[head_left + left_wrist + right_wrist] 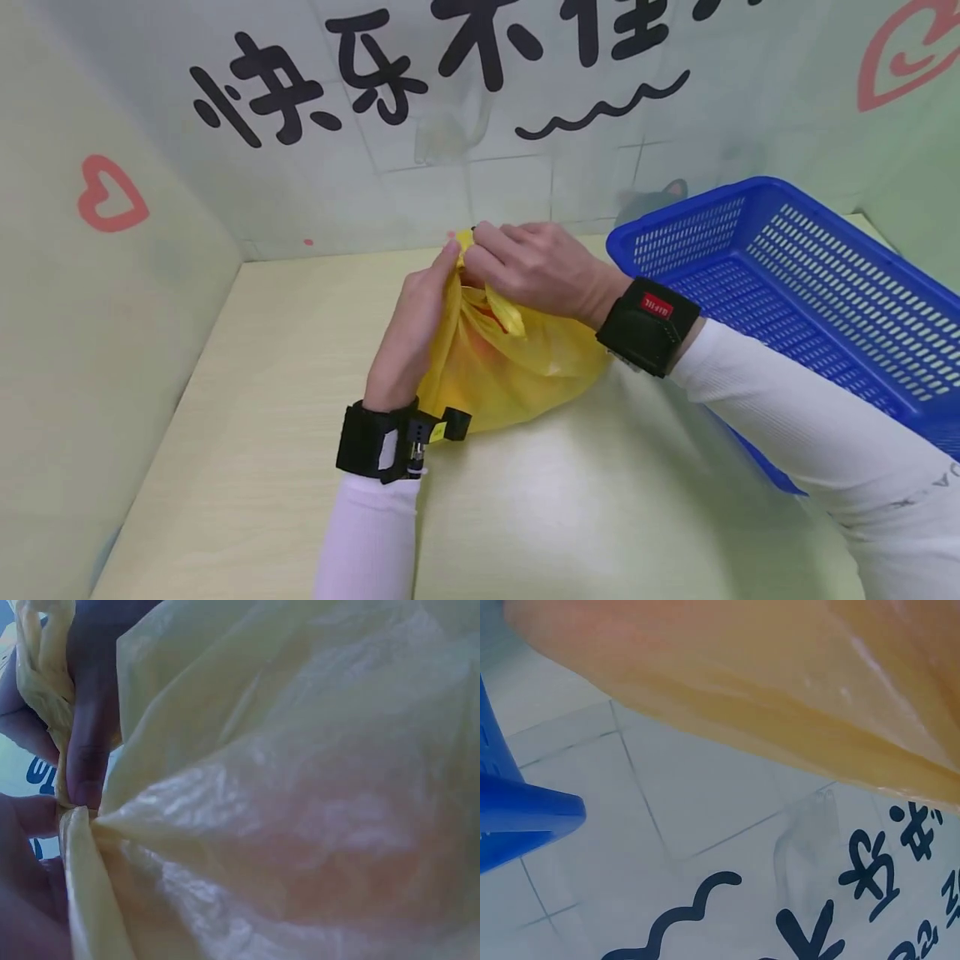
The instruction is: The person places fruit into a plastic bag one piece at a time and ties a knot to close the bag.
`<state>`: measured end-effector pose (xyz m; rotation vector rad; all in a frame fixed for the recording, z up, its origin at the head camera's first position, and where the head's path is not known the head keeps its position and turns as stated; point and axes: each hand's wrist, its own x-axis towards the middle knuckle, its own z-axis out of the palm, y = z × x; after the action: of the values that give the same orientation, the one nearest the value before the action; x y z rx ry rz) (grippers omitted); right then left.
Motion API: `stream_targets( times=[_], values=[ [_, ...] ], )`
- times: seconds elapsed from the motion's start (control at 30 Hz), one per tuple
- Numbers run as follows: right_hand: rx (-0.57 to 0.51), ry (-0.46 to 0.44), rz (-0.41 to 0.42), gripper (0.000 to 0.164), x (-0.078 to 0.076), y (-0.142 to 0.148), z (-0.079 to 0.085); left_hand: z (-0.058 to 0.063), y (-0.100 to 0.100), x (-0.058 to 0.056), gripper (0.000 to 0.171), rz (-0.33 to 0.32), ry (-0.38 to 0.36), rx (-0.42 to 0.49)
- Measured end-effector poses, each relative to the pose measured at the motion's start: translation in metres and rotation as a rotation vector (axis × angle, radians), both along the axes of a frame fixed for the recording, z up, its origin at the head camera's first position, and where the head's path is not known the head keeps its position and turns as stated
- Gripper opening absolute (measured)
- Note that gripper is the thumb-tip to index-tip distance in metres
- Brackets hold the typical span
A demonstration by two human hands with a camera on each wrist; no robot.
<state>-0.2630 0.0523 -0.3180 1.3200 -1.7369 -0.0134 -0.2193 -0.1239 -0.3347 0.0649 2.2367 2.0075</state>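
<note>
A yellow plastic bag [517,387] sits on the table, its bulging body holding contents that show faintly reddish-orange through the film. My left hand [412,325] pinches the gathered neck of the bag from the left. From the right, my right hand [536,265] grips the twisted top with curled fingers, and a loose strip of bag hangs below them. In the left wrist view, fingers [90,742] press at the point where the bag's film [300,795] bunches together. The right wrist view shows the bag's side [727,705] but not the fingers.
To the right, a blue perforated plastic basket [806,340] stands close by the right forearm, which reaches over its near side. Behind the pale wooden table [300,350] rises a wall [510,187] with black lettering. Another wall [112,333] borders the left side.
</note>
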Motion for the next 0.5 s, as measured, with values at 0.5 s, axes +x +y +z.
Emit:
stream_targets(
  times=[0.5],
  values=[
    [0.226, -0.755, -0.337, 0.027, 0.038, -0.019, 0.049, 0.006, 0.006, 0.004, 0.031, 0.199, 0.197, 0.085]
  ],
)
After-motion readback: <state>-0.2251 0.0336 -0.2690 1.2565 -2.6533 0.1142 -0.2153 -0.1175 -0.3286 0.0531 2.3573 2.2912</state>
